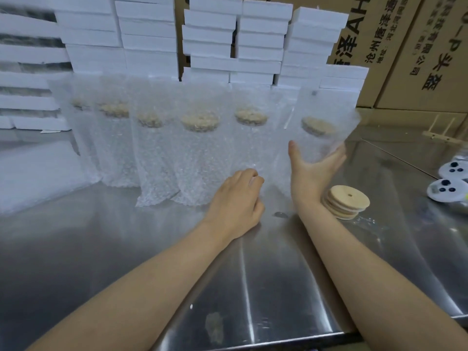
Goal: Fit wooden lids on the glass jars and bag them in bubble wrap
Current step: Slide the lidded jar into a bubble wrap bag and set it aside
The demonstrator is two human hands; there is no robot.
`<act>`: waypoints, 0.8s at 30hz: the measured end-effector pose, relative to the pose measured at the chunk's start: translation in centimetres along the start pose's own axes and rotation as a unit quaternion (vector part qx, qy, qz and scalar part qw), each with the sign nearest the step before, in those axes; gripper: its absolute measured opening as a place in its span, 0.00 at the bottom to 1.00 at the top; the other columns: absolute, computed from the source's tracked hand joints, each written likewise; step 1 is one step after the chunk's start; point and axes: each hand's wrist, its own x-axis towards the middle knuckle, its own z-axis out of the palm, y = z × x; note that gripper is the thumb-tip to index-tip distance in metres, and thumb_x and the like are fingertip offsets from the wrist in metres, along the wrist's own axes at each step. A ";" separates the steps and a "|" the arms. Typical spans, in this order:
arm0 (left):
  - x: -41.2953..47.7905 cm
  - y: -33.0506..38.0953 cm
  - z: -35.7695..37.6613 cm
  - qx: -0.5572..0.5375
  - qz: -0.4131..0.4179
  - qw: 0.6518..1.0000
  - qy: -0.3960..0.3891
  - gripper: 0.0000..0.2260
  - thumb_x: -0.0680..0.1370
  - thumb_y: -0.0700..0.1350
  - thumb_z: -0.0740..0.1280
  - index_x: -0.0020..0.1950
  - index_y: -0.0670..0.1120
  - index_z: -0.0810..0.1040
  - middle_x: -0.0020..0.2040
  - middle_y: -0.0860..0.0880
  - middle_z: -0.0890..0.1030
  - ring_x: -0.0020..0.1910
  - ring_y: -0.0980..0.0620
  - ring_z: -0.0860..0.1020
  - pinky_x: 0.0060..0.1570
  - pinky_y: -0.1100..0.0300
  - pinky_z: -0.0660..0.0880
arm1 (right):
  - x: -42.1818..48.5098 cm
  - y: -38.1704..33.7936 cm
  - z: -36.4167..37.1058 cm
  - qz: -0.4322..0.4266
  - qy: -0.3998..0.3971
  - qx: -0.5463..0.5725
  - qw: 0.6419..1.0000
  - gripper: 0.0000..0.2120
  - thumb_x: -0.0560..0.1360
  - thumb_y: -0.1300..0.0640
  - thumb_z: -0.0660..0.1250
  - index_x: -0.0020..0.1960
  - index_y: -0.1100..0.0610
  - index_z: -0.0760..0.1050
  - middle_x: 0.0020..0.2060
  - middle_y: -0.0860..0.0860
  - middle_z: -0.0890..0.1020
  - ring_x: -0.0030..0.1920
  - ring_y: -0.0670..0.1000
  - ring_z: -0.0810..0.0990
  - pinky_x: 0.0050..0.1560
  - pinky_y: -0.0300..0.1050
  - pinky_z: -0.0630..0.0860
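Clasps a lidded, bagged jar (319, 145), tilted, in the right hand (312, 171). Curls the left hand (235, 198) by a standing bag's (253, 158) foot; cannot tell whether gripping. Sees five bagged beyond it and spare lids (345, 202) beside the right wrist, so probably unfinished.

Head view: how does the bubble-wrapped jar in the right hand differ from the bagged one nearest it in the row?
The held bubble-wrapped glass jar tilts; the nearest row jar stands upright. The right hand grips the held jar above the shiny steel table; the row jar rests on it. Both show round wooden lids.
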 end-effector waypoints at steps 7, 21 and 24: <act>1.0 -0.1 0.6 0.031 -0.022 0.999 0.018 0.21 0.77 0.46 0.59 0.70 0.43 0.68 0.79 0.45 0.52 0.65 0.46 0.68 0.57 0.53 0.69 | 1.2 2.3 1.8 -0.055 -0.009 -0.058 0.997 0.42 0.67 0.49 0.78 0.73 0.60 0.62 0.63 0.59 0.67 0.63 0.52 0.69 0.53 0.28 0.60; 1.3 -0.3 1.0 0.084 -0.070 0.994 0.013 0.32 0.79 0.50 0.58 0.77 0.38 0.50 0.76 0.44 0.50 0.58 0.48 0.71 0.49 0.58 0.73 | 3.1 5.0 6.1 -0.056 -0.106 -0.008 0.993 0.34 0.66 0.40 0.70 0.66 0.55 0.65 0.55 0.49 0.70 0.54 0.41 0.70 0.54 0.23 0.64; 1.3 -0.5 1.3 0.080 -0.061 0.995 0.022 0.32 0.79 0.49 0.59 0.78 0.39 0.50 0.78 0.44 0.49 0.60 0.48 0.71 0.50 0.57 0.74 | 3.3 5.6 6.3 -0.035 -0.133 0.016 0.990 0.35 0.67 0.38 0.69 0.68 0.51 0.63 0.60 0.47 0.70 0.58 0.35 0.71 0.59 0.26 0.65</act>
